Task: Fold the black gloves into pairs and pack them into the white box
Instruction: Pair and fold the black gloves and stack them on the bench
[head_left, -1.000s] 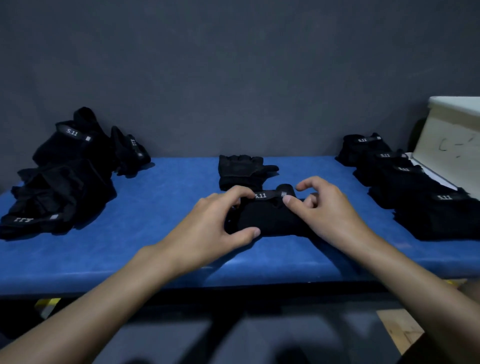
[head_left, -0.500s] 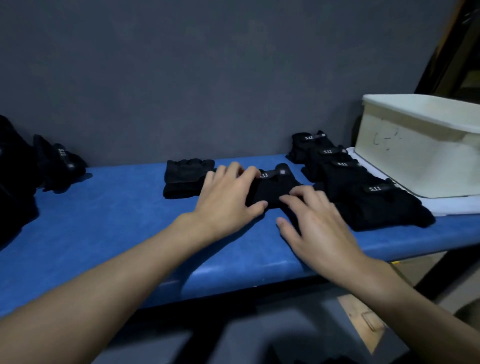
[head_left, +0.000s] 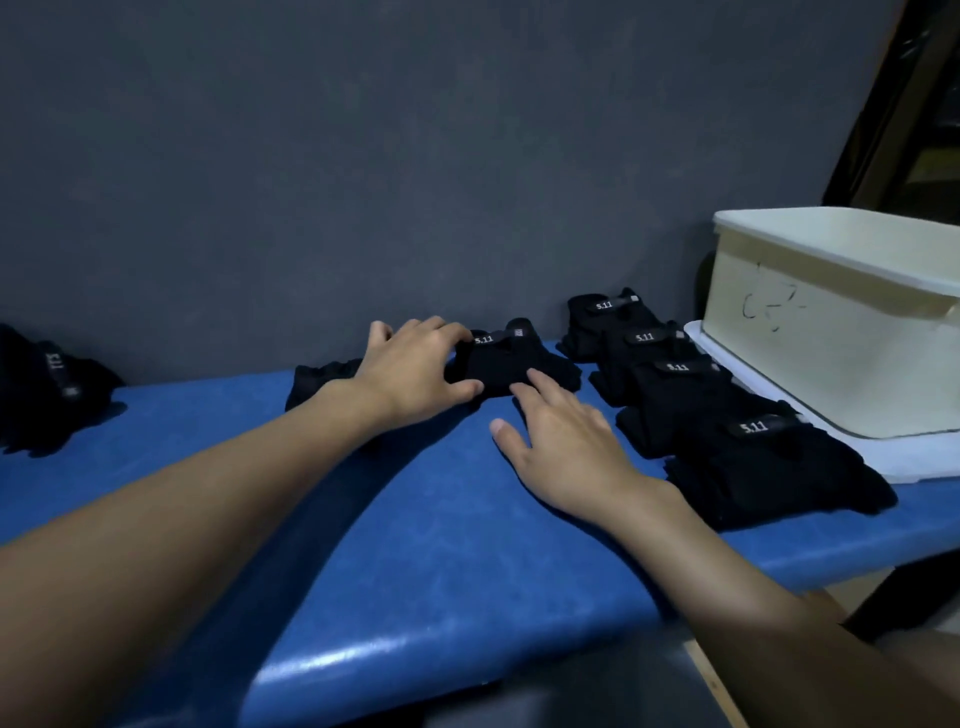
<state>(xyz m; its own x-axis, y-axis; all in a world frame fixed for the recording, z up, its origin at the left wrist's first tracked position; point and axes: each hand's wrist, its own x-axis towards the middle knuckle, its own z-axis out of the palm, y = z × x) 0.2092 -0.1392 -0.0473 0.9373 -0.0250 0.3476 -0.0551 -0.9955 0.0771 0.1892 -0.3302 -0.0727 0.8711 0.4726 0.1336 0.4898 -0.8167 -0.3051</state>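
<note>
Folded pair (head_left: 519, 364): black, "5.11" tab on top; lies on the blue desk (head_left: 415, 519), just left of the row of folded pairs (head_left: 691, 395)
Left hand (head_left: 415, 371): fingers curled over the pair's left end, thumb at its near edge; gripping it
Right hand (head_left: 566, 447): fingers straight and apart; forefinger tip touching the pair's near edge
White box (head_left: 831, 322): far right, on a white sheet (head_left: 909, 462); beside the row
Loose glove (head_left: 322, 376): behind the left wrist
Heap of gloves (head_left: 47, 389): far left
</note>
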